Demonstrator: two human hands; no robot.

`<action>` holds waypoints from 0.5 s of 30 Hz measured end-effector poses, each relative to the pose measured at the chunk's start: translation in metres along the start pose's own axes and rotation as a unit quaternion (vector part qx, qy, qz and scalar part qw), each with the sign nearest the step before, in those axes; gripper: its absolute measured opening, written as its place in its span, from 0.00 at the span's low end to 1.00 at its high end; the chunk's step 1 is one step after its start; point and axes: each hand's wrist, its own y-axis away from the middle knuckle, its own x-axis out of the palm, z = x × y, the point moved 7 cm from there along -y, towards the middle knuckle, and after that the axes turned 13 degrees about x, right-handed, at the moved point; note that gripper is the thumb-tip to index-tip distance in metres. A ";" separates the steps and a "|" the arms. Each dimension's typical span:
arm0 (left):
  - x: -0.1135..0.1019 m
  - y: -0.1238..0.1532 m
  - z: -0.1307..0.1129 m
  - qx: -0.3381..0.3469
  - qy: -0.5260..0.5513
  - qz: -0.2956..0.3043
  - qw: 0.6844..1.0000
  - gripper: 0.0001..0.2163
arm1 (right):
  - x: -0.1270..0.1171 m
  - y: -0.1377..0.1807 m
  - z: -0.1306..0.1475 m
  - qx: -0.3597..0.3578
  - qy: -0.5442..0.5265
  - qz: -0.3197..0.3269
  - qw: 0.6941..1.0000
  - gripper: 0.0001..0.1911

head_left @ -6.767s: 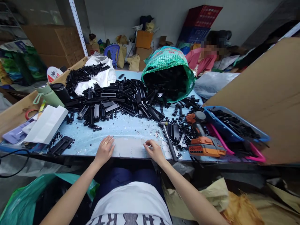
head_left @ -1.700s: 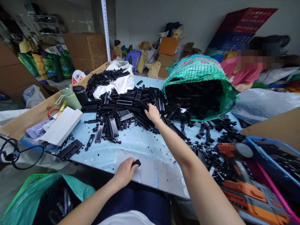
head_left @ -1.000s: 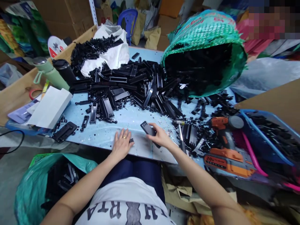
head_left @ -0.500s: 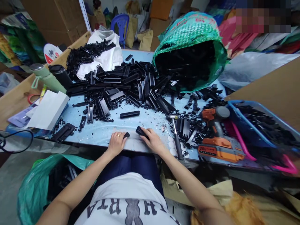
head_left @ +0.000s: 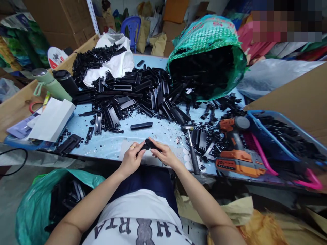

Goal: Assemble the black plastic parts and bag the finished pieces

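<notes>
My left hand (head_left: 131, 158) pinches a small black plastic part (head_left: 145, 147) at the front edge of the table. Close against it, my right hand (head_left: 165, 153) grips a longer black plastic piece (head_left: 154, 145). The two parts meet between my fingertips; the fingers cover much of both, so I cannot tell whether they are joined. Beyond my hands a single black bar (head_left: 141, 125) lies flat. A hammer (head_left: 192, 149) with a dark handle rests to the right of my right hand.
A large heap of black parts (head_left: 138, 85) spreads across the table behind. At the back right lies an open green sack (head_left: 206, 34). An orange cordless drill (head_left: 235, 153) and a blue basket (head_left: 276, 136) stand right; a green bag (head_left: 28, 207) sits below left.
My hands have come together from a gap apart, bringing the two black parts into contact. My left hand has shifted right and the view has tilted slightly.
</notes>
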 end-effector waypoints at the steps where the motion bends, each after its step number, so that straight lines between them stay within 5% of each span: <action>1: -0.001 0.001 -0.002 0.006 -0.008 -0.007 1.000 0.18 | -0.003 0.001 0.004 -0.025 0.032 -0.004 0.999 0.26; 6: -0.009 -0.007 -0.006 0.030 -0.037 -0.032 0.998 0.17 | -0.002 0.006 0.016 -0.111 0.158 -0.018 0.981 0.28; 12: -0.021 -0.021 -0.014 0.081 -0.035 -0.050 0.995 0.17 | -0.014 0.008 0.029 -0.109 0.188 -0.044 0.975 0.28; 15: -0.016 -0.023 -0.018 0.099 -0.020 -0.001 0.995 0.17 | -0.015 0.007 0.037 -0.119 0.212 0.005 0.970 0.28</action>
